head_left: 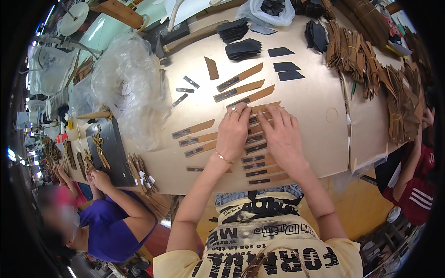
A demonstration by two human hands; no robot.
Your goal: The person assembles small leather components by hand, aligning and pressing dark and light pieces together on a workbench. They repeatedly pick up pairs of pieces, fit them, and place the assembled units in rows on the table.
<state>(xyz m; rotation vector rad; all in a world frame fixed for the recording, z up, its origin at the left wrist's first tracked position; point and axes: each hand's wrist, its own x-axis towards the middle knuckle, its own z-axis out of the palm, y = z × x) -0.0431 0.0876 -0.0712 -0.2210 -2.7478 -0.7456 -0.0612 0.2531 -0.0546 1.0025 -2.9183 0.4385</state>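
Both of my hands meet at a brown strip (pixel 260 108) with a slanted end, apparently leather, on the table. My left hand (pixel 234 129) has its fingertips pressed together at the strip's left end. From the other side, the thumb and fingers of my right hand (pixel 283 134) close on the strip's right part; the exact contact is partly hidden. Similar brown strips with dark rectangular pieces on their left ends lie around, such as a strip (pixel 241 75) beyond my hands and a strip (pixel 194 129) to the left. Loose small dark rectangles (pixel 186 90) lie farther left.
Dark slanted pieces (pixel 288 66) and dark stacks (pixel 244 49) lie at the back. A hammer (pixel 161 50) and crumpled clear plastic (pixel 127 88) are at the left, bundled brown pieces (pixel 354 53) at the right. People sit at both sides, including one in a purple top (pixel 116 229).
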